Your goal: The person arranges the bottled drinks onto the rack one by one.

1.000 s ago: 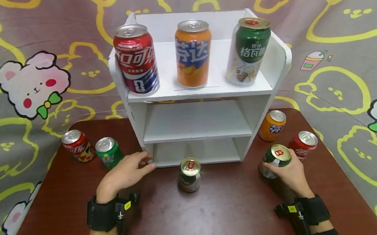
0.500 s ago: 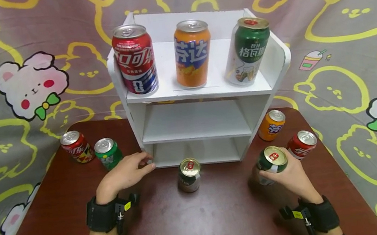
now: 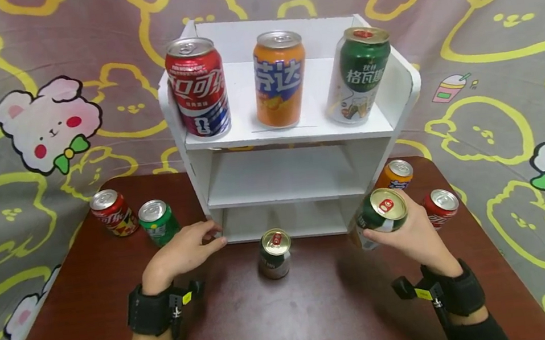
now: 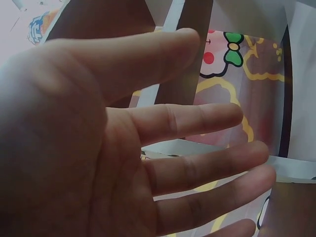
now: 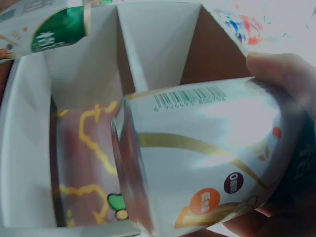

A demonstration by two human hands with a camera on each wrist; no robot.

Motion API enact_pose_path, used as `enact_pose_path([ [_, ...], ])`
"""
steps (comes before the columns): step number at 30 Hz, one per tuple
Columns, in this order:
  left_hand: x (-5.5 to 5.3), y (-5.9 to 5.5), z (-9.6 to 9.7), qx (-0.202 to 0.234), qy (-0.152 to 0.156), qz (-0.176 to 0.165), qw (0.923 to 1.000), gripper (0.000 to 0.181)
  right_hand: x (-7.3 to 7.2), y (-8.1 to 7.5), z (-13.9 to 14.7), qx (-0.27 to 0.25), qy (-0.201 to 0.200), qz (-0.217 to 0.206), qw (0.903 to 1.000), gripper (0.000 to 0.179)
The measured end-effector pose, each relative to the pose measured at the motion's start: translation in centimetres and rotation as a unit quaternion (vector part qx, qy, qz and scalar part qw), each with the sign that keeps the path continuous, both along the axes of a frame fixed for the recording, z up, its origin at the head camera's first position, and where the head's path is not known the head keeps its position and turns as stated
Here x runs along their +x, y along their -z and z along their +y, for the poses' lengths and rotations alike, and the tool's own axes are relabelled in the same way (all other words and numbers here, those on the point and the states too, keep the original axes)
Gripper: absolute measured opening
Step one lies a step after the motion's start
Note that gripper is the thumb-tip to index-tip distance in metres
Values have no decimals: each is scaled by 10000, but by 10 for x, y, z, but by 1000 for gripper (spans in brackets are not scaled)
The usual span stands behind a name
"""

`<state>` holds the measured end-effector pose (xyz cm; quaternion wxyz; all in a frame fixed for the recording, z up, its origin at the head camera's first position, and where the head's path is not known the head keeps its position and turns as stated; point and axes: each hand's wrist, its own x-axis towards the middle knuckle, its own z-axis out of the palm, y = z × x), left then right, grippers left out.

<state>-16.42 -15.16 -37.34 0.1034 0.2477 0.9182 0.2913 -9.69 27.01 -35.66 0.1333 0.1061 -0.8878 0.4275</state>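
My right hand [image 3: 415, 234] grips a green-and-white drink can [image 3: 374, 217], thumb on the near side. The can is tilted and raised off the table, close to the shelf's lower right side. In the right wrist view the can [image 5: 207, 158] shows its barcode, its base pointing at the shelf openings. My left hand [image 3: 182, 253] holds nothing; its fingertips are at the lower left corner of the white shelf [image 3: 284, 177]. The left wrist view shows its fingers [image 4: 197, 163] extended and spread. A similar green-topped can [image 3: 275, 258] stands on the table between the hands.
On the shelf's top stand a red cola can [image 3: 197, 88], an orange soda can [image 3: 280, 83] and a green-and-white can [image 3: 360, 72]. A red can [image 3: 115, 216] and a green can [image 3: 160, 225] stand left; an orange can [image 3: 398, 176] and a red can [image 3: 441, 206] stand right.
My right hand has lifted the green-and-white can from the table's right side and moved it left toward the shelf, tilting it. The left hand stays where it was.
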Motion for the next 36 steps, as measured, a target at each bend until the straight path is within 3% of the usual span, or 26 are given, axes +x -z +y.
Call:
enact_pose_path([
  [8,1,2,3,17,8,-65,10000,35,-19,-18,-18,-78,25,207,9998,71],
  [14,-1,3,4,16,39,-104,9999,36,-28,-26,-34,-382,8,131,9992,71],
  [25,1,2,4,51,32,-113,9999,37,-43,-35,-52,-740,-194,-30,9971,71],
  [36,1,1,3,69,70,-108,9999,38,-63,-40,-66,-635,75,38,9979,80],
])
